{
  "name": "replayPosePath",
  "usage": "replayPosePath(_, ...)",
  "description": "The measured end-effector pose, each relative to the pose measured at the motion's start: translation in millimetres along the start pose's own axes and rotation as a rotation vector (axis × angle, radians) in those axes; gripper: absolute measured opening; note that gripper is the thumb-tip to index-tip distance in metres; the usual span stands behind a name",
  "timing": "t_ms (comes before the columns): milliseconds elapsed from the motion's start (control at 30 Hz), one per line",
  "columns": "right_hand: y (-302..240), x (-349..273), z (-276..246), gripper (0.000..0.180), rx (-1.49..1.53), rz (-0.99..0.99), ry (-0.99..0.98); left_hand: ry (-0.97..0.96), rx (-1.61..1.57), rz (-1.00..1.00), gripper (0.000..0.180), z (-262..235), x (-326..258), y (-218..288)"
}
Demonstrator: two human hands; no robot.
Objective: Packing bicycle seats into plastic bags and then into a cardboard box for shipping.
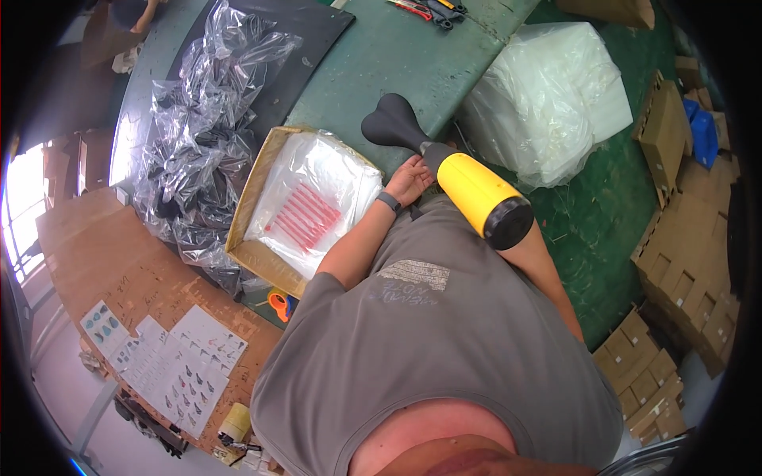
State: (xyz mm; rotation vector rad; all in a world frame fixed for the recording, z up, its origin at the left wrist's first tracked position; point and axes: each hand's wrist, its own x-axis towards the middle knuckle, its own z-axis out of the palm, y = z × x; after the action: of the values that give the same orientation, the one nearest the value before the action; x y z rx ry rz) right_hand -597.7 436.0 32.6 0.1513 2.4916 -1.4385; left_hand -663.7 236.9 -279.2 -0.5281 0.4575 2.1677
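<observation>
A yellow and black tool (pixel 479 190), with a round black end cap and a flared, heart-shaped black nozzle (pixel 393 123), is held up in front of my body. My left hand (pixel 409 181), with a dark band at the wrist, is beside the tool's narrow neck. Its fingers are curled in close to the tool; what they grip is hidden. My right forearm (pixel 548 270) runs up behind the yellow body, which covers the right hand. Left of my left arm stands a cardboard box (pixel 258 258) lined with a white plastic bag (pixel 317 174) bearing red print.
Crumpled clear plastic bags (pixel 198 135) lie along the green worktable (pixel 349 71). Small hand tools (pixel 429 12) sit at its far edge. A large plastic-wrapped white bundle (pixel 548 103) is at the right. Stacked cartons (pixel 686 262) line the right side. Picture sheets (pixel 178 365) cover a brown board, near an orange tape dispenser (pixel 279 304).
</observation>
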Motion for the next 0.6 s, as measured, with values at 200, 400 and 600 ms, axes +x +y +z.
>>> replayPosePath(200,14,5,6,0.039,0.079,0.128,-0.033,0.074,0.0,0.035,0.04,-6,0,0)
replayPosePath(400,32,9,11,0.051,0.015,0.111,-0.02,0.136,0.057,0.051,0.047,-16,8,-10)
replayPosePath(600,39,14,14,0.046,-0.053,0.069,-0.044,0.183,0.179,0.02,0.044,-31,8,-15)
